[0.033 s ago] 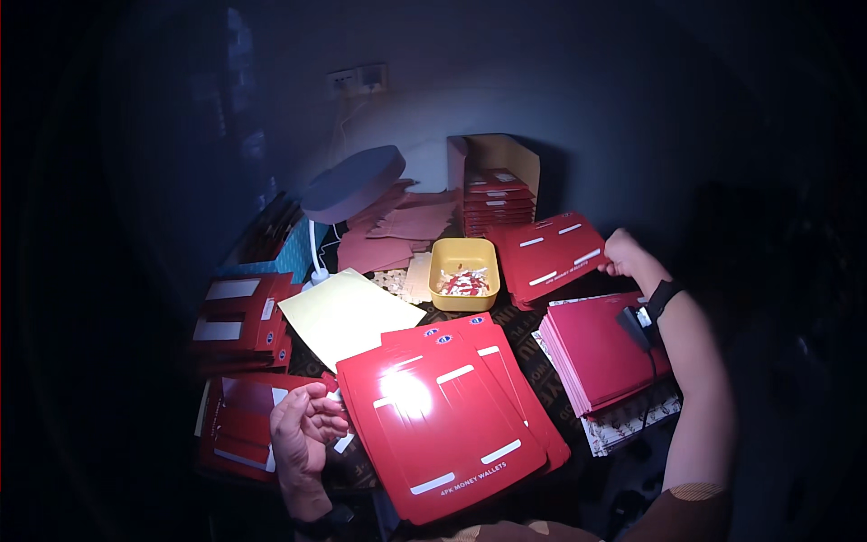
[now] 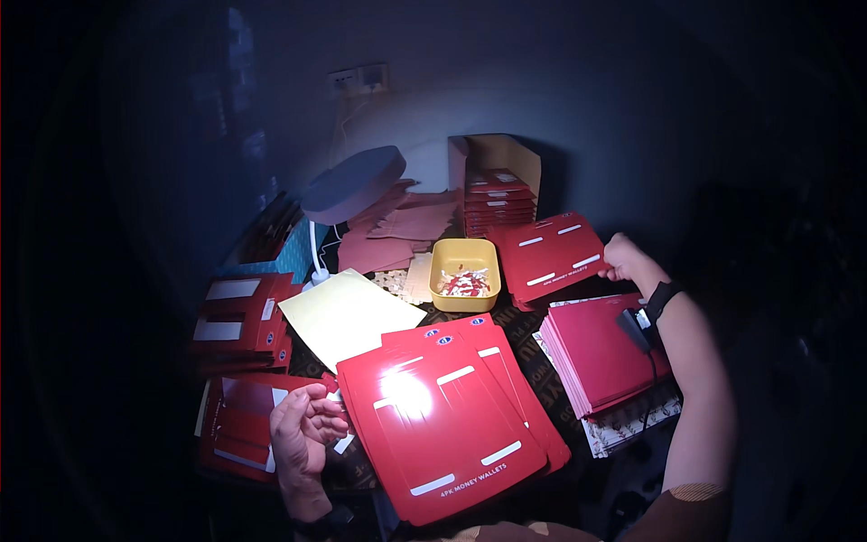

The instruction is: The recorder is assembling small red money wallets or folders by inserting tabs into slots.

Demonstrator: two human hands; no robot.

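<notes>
Resting empty, relaxed left hand (image 2: 307, 429) beside red cards (image 2: 452, 425) at lower centre, while pinching red stack (image 2: 549, 257) by edge at centre-right with right hand (image 2: 623, 256), probably for surer control.

White capitals, one printed line, along lower edge of front red cards (image 2: 433, 461) and rear red cards (image 2: 553, 255), blue oval logos atop front ones, large tan letters on dark table cover (image 2: 545, 375).
</notes>
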